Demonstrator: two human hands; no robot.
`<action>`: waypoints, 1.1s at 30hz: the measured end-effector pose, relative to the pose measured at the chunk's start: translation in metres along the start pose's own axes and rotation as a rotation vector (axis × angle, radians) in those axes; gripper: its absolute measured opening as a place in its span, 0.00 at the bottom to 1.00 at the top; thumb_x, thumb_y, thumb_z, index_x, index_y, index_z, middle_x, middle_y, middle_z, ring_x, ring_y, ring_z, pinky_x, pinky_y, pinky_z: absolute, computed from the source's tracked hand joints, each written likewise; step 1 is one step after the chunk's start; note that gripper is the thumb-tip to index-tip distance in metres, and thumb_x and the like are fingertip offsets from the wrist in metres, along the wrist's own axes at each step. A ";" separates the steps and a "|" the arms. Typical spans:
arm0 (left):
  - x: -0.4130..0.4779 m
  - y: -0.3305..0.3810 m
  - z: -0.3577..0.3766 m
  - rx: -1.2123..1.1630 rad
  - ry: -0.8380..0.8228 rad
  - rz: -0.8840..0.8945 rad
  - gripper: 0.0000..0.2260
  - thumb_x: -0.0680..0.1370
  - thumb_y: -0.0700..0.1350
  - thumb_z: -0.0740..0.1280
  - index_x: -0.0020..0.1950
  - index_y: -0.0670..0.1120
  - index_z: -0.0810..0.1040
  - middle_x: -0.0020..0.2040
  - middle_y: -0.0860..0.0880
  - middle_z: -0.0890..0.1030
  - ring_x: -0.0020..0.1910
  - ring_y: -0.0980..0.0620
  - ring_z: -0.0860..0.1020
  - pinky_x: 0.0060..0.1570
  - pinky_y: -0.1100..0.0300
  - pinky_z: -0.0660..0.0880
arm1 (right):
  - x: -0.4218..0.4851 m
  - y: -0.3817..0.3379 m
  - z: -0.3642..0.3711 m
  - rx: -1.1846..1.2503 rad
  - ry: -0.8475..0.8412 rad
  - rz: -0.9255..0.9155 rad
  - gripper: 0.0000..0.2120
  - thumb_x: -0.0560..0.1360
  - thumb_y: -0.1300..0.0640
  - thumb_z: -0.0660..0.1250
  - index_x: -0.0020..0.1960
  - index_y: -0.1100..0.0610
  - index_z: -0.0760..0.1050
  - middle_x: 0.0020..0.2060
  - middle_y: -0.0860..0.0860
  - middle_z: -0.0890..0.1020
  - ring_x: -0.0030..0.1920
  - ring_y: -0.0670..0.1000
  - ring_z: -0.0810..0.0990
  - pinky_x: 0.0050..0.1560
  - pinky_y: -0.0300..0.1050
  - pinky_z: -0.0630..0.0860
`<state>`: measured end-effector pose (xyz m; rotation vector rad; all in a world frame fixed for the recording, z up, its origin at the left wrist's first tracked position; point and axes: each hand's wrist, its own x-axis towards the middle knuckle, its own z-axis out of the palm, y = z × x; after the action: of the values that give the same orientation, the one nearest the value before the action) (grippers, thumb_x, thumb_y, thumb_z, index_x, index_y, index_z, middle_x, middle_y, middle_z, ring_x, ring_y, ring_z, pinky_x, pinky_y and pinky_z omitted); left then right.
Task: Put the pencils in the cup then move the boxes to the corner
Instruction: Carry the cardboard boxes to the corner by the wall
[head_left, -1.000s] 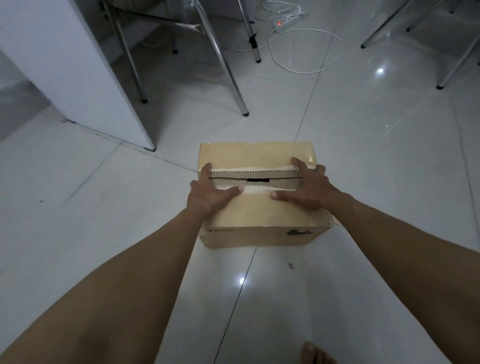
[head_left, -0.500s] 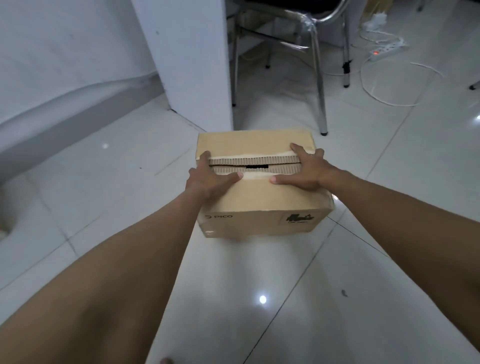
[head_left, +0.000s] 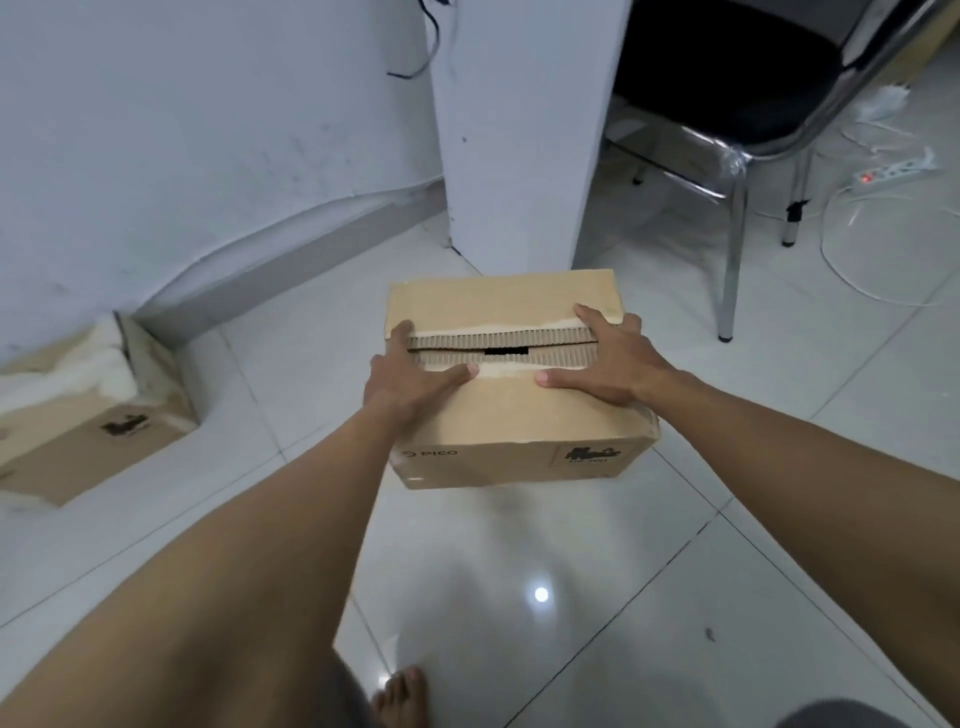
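**A:** How are the hands set?

**B:** The left hand (head_left: 410, 382) is clamped on the left end of a cardboard box (head_left: 509, 421). The thumb is laid along the near top flap, and the fingers are tucked at the gap between the flaps. The right hand (head_left: 615, 364) is clamped on the right end, with the thumb on the near flap and the fingers spread over the far flap's edge.

**A:** Where is that box found?

**B:** It is held straight ahead at arms' length over the tiled floor (head_left: 571, 623). Whether it is lifted clear of the tiles cannot be told. Its flaps are parted by a narrow slit.

**A:** And what is seen farther out?

**B:** A second box (head_left: 78, 436) is seen on the floor at the far left, against the foot of the wall (head_left: 156, 130). A white panel (head_left: 519, 130) stands just behind the held box. A chair (head_left: 732, 249) with chrome legs is placed to its right, and a power strip (head_left: 893, 169) with a red light lies beyond. A bare foot (head_left: 402, 693) is seen at the bottom edge.
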<state>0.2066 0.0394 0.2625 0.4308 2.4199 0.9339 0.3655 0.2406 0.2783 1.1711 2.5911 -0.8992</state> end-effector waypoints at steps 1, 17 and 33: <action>-0.009 0.010 -0.025 -0.005 0.008 -0.017 0.49 0.62 0.68 0.74 0.76 0.58 0.54 0.72 0.45 0.67 0.68 0.41 0.69 0.66 0.49 0.67 | -0.007 -0.020 -0.014 0.001 -0.016 -0.011 0.57 0.55 0.26 0.72 0.76 0.37 0.49 0.73 0.54 0.55 0.71 0.61 0.64 0.69 0.56 0.66; -0.132 0.144 -0.292 -0.187 0.209 -0.082 0.50 0.62 0.63 0.77 0.76 0.59 0.53 0.69 0.46 0.66 0.67 0.46 0.70 0.64 0.53 0.67 | -0.102 -0.262 -0.212 0.015 -0.075 -0.240 0.56 0.56 0.30 0.76 0.75 0.37 0.50 0.73 0.51 0.52 0.72 0.60 0.62 0.71 0.59 0.65; -0.122 0.089 -0.487 -0.172 0.140 -0.219 0.67 0.48 0.58 0.84 0.76 0.59 0.44 0.74 0.49 0.50 0.73 0.41 0.60 0.71 0.45 0.63 | -0.091 -0.482 -0.189 -0.051 -0.188 -0.347 0.55 0.56 0.32 0.77 0.75 0.38 0.52 0.75 0.53 0.52 0.73 0.61 0.61 0.71 0.59 0.65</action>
<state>0.0442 -0.2118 0.6750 0.0375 2.4229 1.0922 0.0959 0.0460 0.6858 0.5981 2.6828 -0.9458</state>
